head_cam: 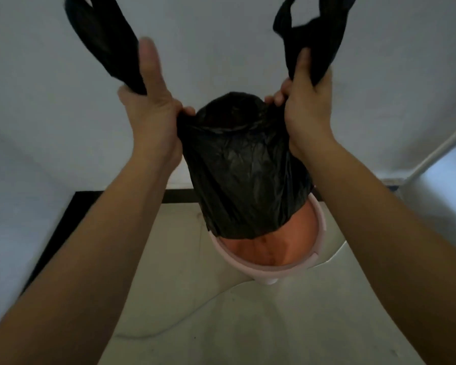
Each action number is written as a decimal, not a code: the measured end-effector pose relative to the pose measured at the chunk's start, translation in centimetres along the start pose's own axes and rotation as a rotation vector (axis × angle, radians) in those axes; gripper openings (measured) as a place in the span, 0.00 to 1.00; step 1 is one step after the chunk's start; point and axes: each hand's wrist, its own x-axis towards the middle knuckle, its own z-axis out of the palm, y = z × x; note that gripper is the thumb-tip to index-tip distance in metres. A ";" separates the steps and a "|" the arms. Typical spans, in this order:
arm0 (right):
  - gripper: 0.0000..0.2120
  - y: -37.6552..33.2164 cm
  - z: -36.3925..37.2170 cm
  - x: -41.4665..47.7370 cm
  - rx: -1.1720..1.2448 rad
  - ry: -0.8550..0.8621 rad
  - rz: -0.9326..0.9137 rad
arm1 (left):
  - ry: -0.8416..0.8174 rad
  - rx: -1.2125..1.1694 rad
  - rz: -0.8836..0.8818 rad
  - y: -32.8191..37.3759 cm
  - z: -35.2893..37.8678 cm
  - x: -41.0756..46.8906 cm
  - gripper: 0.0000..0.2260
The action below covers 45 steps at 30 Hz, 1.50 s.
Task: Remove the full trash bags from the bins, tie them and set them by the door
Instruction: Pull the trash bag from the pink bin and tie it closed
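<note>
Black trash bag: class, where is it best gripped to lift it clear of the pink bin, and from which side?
Grip the black trash bag by its two handle loops, one each side, from above: left hand and right hand do so over the pink bin.

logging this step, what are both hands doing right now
Left hand: closed on the black trash bag handle.
Right hand: closed on its other handle.

We see a black trash bag [245, 164], crinkled and faintly glossy, its two handle strips [103, 40] the same black. Under it our bin [269, 264] has a pale pink rim and a warmer salmon-orange inside. The wall [221, 48] is plain white, the floor [221, 312] light beige, edged by a black skirting band [90, 196]
</note>
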 end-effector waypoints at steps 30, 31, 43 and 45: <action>0.08 33.3 4.3 -17.2 -0.676 -0.871 0.371 | -0.216 0.397 -0.539 -17.3 -30.2 -0.7 0.10; 0.08 33.5 4.2 -17.3 -0.659 -0.879 0.371 | -0.240 0.401 -0.522 -17.6 -30.0 -0.7 0.06; 0.18 34.8 -1.6 -18.2 -1.041 -0.792 0.048 | -0.005 0.103 -0.571 -19.5 -30.0 1.3 0.10; 0.19 34.7 -1.7 -18.4 -0.922 -0.692 0.145 | -0.062 0.122 -0.612 -19.5 -30.7 1.4 0.14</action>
